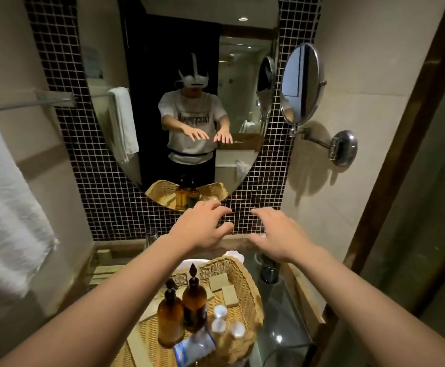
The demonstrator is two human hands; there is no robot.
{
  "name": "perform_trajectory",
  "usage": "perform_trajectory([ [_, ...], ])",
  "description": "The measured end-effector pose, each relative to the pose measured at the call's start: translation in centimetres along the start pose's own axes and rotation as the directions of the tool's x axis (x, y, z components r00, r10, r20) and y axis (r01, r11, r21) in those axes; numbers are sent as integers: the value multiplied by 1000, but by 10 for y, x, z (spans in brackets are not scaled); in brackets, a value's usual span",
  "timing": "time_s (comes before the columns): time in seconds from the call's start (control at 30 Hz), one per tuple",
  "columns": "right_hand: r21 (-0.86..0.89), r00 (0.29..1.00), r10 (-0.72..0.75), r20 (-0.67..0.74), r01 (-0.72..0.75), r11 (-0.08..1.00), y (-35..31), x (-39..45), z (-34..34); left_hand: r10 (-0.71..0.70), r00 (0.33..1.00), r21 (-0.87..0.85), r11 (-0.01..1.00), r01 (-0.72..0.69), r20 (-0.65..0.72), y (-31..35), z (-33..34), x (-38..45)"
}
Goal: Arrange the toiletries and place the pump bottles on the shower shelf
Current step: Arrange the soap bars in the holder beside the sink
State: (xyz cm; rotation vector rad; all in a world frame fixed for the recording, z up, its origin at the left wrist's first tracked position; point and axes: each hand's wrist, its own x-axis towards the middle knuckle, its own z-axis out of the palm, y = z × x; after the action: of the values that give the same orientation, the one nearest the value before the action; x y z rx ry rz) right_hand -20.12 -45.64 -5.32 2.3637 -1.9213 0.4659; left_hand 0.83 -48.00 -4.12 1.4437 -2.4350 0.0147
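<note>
Two amber pump bottles with black pumps stand upright side by side in a wicker basket on the glass counter: the left bottle and the right bottle. Beside them in the basket lie three small white-capped bottles, tan wrapped soaps and a blue-and-white packet. My left hand and my right hand hover above and beyond the basket, palms down, fingers spread, holding nothing.
An oval wall mirror on dark mosaic tile faces me, and a round swivel mirror juts out at right. A white towel hangs at left. A dark cup sits right of the basket. A wooden door frame bounds the right.
</note>
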Motion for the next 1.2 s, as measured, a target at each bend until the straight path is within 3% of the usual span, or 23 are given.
perform_trajectory([
  [0.77,2,990,-97,103,97,995,-22,176,91,-52,995,-71,996,58,88,-142,54,109],
  [1.2,90,928,-270,257,255,963,-28,218,205,-145,962,-21,988,154,231,-202,129,104],
])
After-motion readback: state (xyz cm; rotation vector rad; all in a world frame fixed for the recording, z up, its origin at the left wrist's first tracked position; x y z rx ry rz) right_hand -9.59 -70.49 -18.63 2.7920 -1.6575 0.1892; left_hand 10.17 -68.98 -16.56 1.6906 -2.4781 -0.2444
